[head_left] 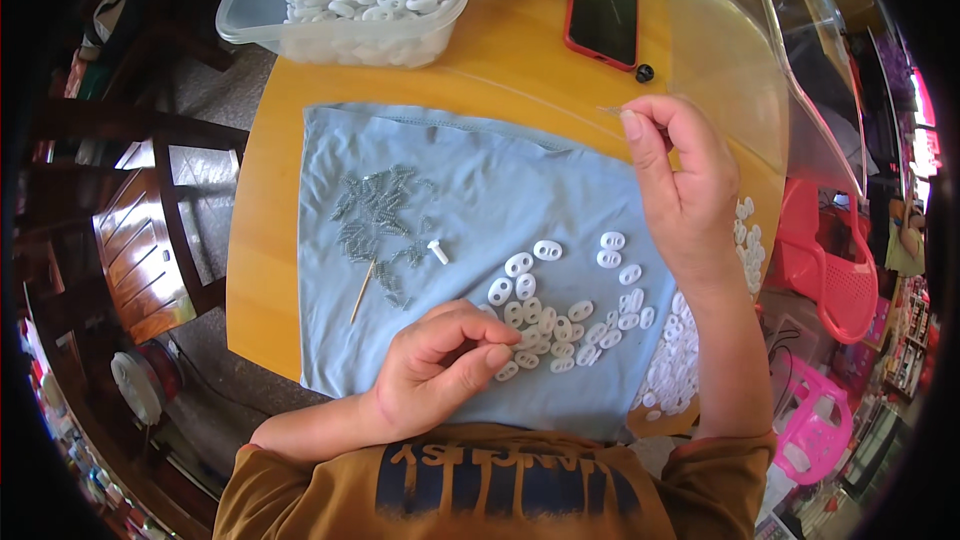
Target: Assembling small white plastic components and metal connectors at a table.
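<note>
My right hand [690, 175] is raised over the far right edge of a light blue cloth [590, 190], thumb and forefinger pinching a small, thin, spring-like piece [610, 110]. Low over the cloth, my left hand [435, 365] is closed, its thumb and fingertips nearly together beside a scatter of white oval plastic pieces with two holes [582, 310]. Whatever sits between those fingertips is hidden. Left of the ovals lies a heap of small metal springs [380, 202]. A wooden toothpick [362, 290] and a white plastic peg [438, 251] rest next to the springs.
At the back left stands a clear plastic tub [370, 40] full of white ovals. A phone with a red case [603, 10] and a small black knob [645, 72] lie at the back. More small white parts [672, 370] are heaped at the table's right edge. Pink chairs [825, 250] stand beyond.
</note>
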`<action>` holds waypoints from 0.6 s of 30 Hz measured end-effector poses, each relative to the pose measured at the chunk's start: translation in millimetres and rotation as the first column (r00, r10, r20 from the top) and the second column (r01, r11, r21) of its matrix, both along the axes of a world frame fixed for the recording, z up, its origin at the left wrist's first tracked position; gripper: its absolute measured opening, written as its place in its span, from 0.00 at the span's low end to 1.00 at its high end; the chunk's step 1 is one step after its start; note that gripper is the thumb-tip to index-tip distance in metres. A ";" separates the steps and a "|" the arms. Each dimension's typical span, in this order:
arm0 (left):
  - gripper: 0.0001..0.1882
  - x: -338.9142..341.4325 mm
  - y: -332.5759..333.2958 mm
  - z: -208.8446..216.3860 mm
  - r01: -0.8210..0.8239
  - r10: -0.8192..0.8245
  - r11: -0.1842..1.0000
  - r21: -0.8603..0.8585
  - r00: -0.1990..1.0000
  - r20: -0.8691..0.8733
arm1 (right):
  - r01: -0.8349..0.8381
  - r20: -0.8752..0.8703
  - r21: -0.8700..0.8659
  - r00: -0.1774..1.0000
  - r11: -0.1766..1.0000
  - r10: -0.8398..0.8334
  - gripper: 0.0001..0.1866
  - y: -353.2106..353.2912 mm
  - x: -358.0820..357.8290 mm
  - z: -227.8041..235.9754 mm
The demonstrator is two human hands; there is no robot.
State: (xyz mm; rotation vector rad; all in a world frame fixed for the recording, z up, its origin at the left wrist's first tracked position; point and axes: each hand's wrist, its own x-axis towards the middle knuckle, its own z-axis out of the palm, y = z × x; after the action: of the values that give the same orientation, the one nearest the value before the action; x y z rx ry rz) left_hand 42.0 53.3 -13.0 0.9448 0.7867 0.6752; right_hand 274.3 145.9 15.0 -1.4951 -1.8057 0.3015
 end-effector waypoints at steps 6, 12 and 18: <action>0.07 -1.1 0.8 0.9 -0.009 0.010 1.000 -0.027 1.000 0.024 | -0.048 -0.003 -0.007 0.999 0.999 0.048 0.03 2.9 10.3 -8.5; 0.07 -1.5 3.0 -1.3 0.008 -0.006 0.999 -0.036 0.999 0.049 | 0.036 -0.126 -0.099 0.991 0.994 -0.049 0.04 1.1 24.2 -7.2; 0.07 -2.5 4.7 -0.9 0.020 -0.018 0.999 -0.037 0.999 0.048 | -0.032 0.011 -0.161 0.999 0.987 0.034 0.04 3.5 35.7 -8.7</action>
State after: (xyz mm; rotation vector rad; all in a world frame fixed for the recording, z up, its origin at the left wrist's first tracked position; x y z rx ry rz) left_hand 39.5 58.0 -13.9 0.8986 0.7450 0.6619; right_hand 310.1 149.3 6.3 -1.5816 -1.8546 0.4639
